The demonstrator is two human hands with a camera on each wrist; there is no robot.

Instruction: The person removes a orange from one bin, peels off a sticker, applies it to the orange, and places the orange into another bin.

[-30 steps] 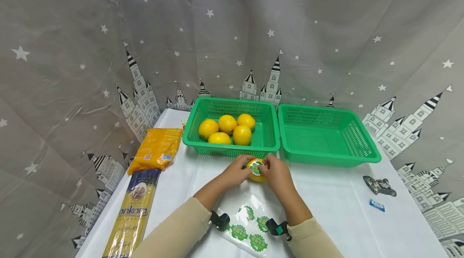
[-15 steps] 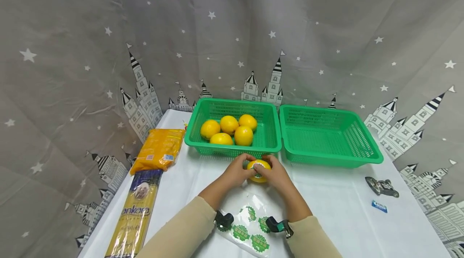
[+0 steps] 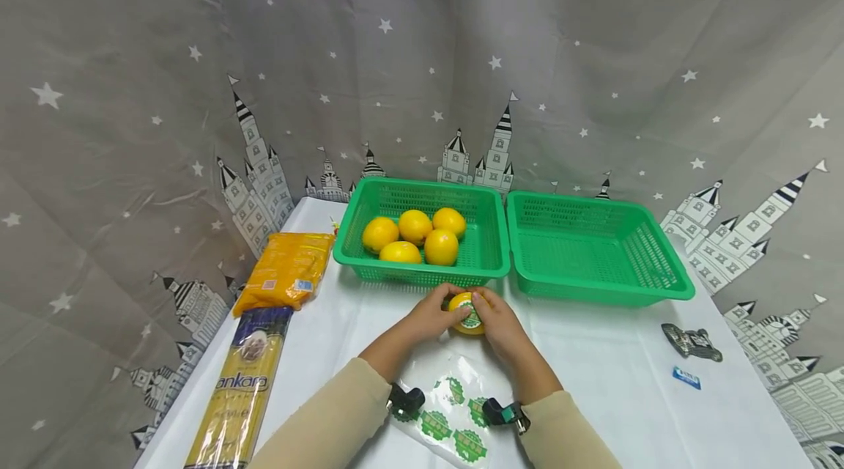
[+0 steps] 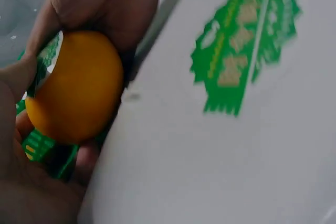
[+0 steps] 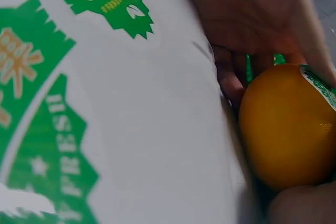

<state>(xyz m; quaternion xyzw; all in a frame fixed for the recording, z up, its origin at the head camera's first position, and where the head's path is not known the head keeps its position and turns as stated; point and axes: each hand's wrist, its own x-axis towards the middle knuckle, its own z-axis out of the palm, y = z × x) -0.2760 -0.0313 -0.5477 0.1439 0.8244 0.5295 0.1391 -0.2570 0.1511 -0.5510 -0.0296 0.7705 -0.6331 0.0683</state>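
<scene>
Both hands hold one yellow-orange citrus fruit (image 4: 86, 90) close in front of the left green basket. A round green-and-white sticker (image 3: 471, 318) is on the side of the fruit facing the head camera. My left hand (image 3: 430, 315) curls round the fruit's left side, its thumb lying across the sticker. On the opposite side, my right hand (image 3: 504, 324) grips the fruit with its thumb near the sticker's upper right edge. Below the hands lies a glossy white sticker sheet (image 3: 455, 370) with several green labels, partly hidden by the wrists.
Several similar fruits (image 3: 415, 227) lie in the left green basket (image 3: 422, 272); an unfilled green basket (image 3: 603, 286) stands beside it. An orange packet (image 3: 286, 271) and a pasta bag (image 3: 244, 381) lie at left. A dark wrapper (image 3: 692, 343) and small blue packet (image 3: 686, 378) lie at right.
The right thumb has pressed over the sticker and then shifted up toward its edge, showing more of the sticker. The left thumb now lies across it. Both hands still hold the fruit.
</scene>
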